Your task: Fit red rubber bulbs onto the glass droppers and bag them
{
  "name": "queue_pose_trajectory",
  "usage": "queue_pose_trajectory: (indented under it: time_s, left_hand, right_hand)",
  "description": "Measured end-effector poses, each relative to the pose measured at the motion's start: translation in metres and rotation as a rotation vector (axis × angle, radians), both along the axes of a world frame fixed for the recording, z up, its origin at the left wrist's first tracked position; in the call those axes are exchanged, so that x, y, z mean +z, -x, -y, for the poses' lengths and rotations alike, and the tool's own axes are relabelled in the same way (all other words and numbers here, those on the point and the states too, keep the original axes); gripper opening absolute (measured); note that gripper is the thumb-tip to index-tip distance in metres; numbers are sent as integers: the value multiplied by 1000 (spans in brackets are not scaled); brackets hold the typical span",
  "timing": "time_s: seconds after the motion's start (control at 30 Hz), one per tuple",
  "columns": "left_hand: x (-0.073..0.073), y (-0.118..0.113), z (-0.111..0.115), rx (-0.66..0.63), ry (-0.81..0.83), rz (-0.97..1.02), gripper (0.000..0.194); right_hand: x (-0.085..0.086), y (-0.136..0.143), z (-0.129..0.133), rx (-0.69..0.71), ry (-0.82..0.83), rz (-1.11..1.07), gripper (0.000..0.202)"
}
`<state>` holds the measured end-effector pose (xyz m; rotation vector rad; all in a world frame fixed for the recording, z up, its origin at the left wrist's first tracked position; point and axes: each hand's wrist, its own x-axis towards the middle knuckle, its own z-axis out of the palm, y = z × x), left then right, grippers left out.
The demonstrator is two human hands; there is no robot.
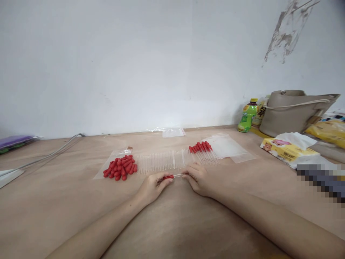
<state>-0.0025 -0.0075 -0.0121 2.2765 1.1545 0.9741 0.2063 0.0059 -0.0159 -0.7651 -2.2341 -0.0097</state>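
My left hand (156, 185) is closed on a red rubber dropper bulb (168, 177). My right hand (198, 178) pinches the clear glass dropper tube (178, 176), whose near end meets the bulb's mouth; how deep it sits inside I cannot tell. Beyond my hands lies a row of bare glass tubes (156, 162), side by side. To their left, a heap of loose red bulbs (120, 167) rests on a clear plastic bag (99, 173). At the right end of the row lie several droppers with red bulbs fitted (201, 146), partly behind my right hand.
Clear plastic bags (231, 149) lie right of the fitted droppers, and another small bag (173, 132) is near the wall. Farther right stand a green-labelled bottle (245, 116), a tissue box (288, 150) and a beige handbag (285, 115). A grey cable (58, 153) crosses the left side.
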Motion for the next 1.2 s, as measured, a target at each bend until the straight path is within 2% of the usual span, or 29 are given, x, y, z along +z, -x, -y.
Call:
queue_pose_trajectory:
  time_s: [0.23,0.6,0.77,0.87,1.0,1.13,1.2]
  left_hand:
    - [-2,-1,2,-42,69,21,19]
    - [-5,0,-2,-39,36,0,19]
    - [-4,1,-4,-8,31,-2,17]
    - [-3,2,-5,1,81,-3,23]
    - [-2,4,-7,60,23,-58,32]
    - [1,4,-6,21,-24,-130,22]
    - [2,3,-6,5,-26,-139,20]
  right_hand:
    - [10,1,7,-54,-73,99,16]
    - [-6,8,-2,-48,-47,141,24]
    - [1,4,-1,-63,-63,226,22]
    - [5,-2,1,-99,-96,278,20]
    - [18,-17,-11,-258,67,187,21]
    - [36,-35,-42,-592,341,154,27]
    - [40,-40,-58,-746,411,185,31]
